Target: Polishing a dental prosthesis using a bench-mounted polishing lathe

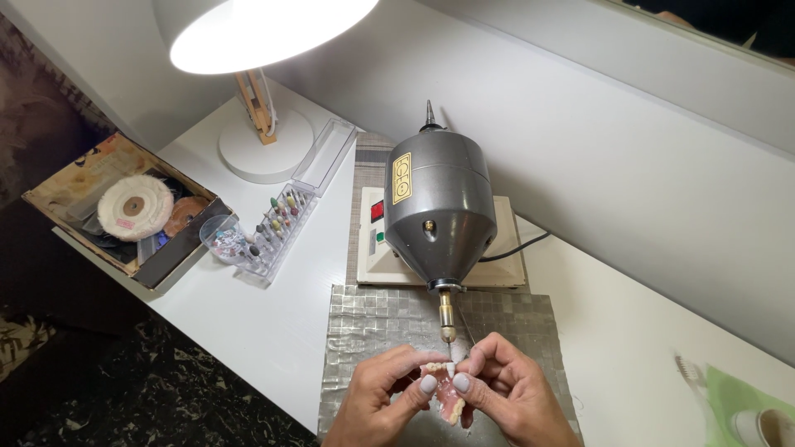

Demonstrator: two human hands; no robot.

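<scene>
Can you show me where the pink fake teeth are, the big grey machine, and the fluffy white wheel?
Pink denture (450, 403): head view, on its pink base between both hands.
Grey motor (436, 207): head view, on its rounded housing.
White buffing wheel (135, 207): head view, on its flat face, in the box.

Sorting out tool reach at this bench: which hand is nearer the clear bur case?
Left. The left hand holds the denture on the side toward the clear bur case, which sits up and to its left. The right hand grips the denture's other side, farther away.
</scene>
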